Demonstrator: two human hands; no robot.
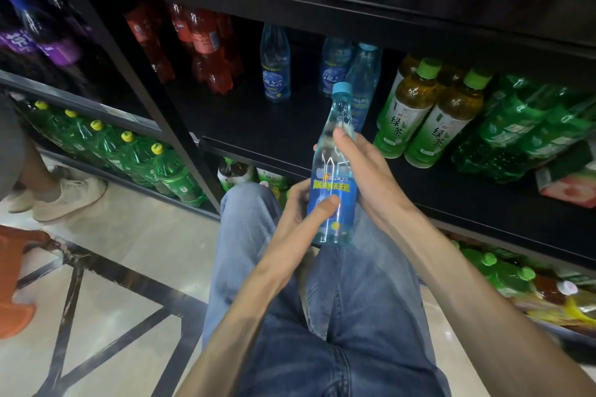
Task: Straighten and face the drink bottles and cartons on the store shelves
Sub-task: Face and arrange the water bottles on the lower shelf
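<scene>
A clear, slim plastic bottle [333, 171] with a pale blue cap and a bright blue wrap label printed in yellow-green Chinese characters is held in front of the black shelf [258, 126], above the person's denim-clad knees, tilted slightly with its cap toward the shelf. The left hand [300, 213] grips its lower half, thumb laid across the label and fingers curled round behind; the right hand [364, 167] holds the upper body, fingers wrapped round the far side and thumb pressed on the near side at the shoulder. On the shelf beyond stand more bottles of the same drink [275, 64], transparent with round blue labels, the right-hand ones leaning. To their right are green tea bottles [416, 106] with light green caps, amber liquid and labels reading 绿茶, then shrink-wrapped green packs [516, 132]. To the left stand red soda bottles [206, 45], blurred. On the neighbouring rack at far left a row of green bottles with yellow caps [129, 155] runs along a low shelf. The floor [122, 245] is glossy pale tile with dark inlaid lines.
</scene>
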